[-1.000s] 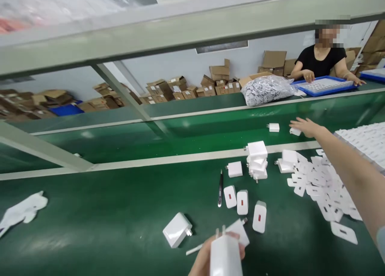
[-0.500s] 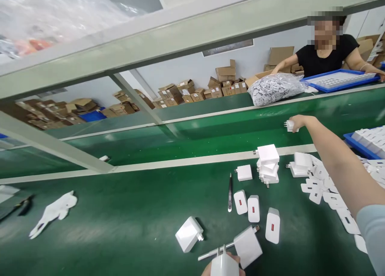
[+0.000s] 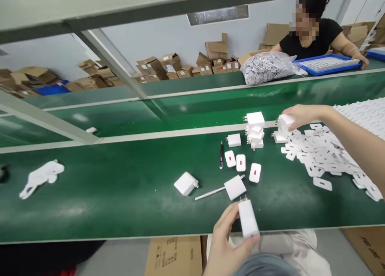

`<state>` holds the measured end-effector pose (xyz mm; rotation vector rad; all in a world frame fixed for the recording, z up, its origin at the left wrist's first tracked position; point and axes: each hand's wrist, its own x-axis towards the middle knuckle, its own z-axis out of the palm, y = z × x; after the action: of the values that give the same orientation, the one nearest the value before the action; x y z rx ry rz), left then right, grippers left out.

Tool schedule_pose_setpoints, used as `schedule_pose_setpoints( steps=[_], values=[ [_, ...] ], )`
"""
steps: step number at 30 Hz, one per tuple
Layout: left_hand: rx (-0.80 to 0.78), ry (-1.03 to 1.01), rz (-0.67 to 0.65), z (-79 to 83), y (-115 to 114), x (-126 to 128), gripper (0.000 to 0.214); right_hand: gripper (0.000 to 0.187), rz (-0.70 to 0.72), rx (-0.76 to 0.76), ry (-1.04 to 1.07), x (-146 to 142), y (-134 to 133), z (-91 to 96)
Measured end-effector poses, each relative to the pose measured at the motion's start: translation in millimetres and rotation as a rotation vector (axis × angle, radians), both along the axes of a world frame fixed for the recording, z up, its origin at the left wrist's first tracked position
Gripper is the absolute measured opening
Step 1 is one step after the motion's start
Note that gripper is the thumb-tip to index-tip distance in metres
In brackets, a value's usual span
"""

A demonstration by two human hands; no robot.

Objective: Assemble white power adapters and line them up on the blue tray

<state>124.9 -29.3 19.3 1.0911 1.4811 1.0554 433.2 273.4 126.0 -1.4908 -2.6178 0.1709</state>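
Observation:
My left hand point(image 3: 224, 238), at the table's front edge, grips a white wall charger point(image 3: 248, 219) between thumb and fingers, its prongs pointing away from me. Reaching out to the right, my right hand point(image 3: 302, 116) has its fingers closed on another white wall charger point(image 3: 286, 120) at the top of a small stack point(image 3: 280, 137); whether it rests on the stack I cannot tell. A taller stack of chargers point(image 3: 255, 133) stands just left of it. Nearer to me are three chargers with red USB ports point(image 3: 241, 162) and a white charger with a stick-like piece point(image 3: 235, 187).
Black tweezers point(image 3: 221, 155) lie beside the chargers. Flat white cover plates point(image 3: 319, 152) are heaped at right, under my right forearm. A white glove point(image 3: 43, 176) lies at far left. Across the green channel, a person in black sits by a blue tray point(image 3: 327, 64) and a plastic bag point(image 3: 267, 67).
My right hand has brought its charger back from over the green channel to the small stack. My left hand and its charger now show more fully, as the view has tipped down.

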Motion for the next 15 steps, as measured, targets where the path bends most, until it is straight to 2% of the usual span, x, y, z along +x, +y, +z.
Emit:
schedule_pose_setpoints(
  steps=[2,4,6,8,9,11,12,15],
  values=[
    [-0.007,-0.039,-0.101,3.7,1.7,10.7,0.056,0.053,0.004,-0.130,-0.109,-6.5,-14.7,-3.2],
    [-0.033,-0.122,-0.138,5.0,3.3,18.2,0.054,0.079,-0.006,-0.087,-0.123,-9.0,-33.0,0.5],
    [-0.039,-0.231,-0.139,3.5,7.1,24.1,0.053,0.090,0.049,0.027,-0.026,-11.8,-62.1,6.2],
    [-0.052,-0.332,-0.154,0.9,15.1,30.2,0.050,0.080,0.201,0.101,0.179,-20.2,-103.9,5.3],
    [-0.067,-0.372,-0.167,-0.1,20.6,33.6,0.049,0.073,0.300,0.077,0.272,-27.2,-127.6,0.3],
    [-0.085,-0.421,-0.201,-0.6,32.7,41.0,0.047,0.078,0.485,-0.097,0.342,-45.5,-173.4,-19.0],
    [-0.080,-0.420,-0.227,0.0,38.1,44.3,0.048,0.079,0.527,-0.165,0.320,-55.1,-192.5,-31.9],
    [-0.073,-0.361,-0.386,3.9,46.0,46.1,0.050,0.047,0.367,-0.196,0.426,-75.0,-223.9,-69.3]
  ],
)
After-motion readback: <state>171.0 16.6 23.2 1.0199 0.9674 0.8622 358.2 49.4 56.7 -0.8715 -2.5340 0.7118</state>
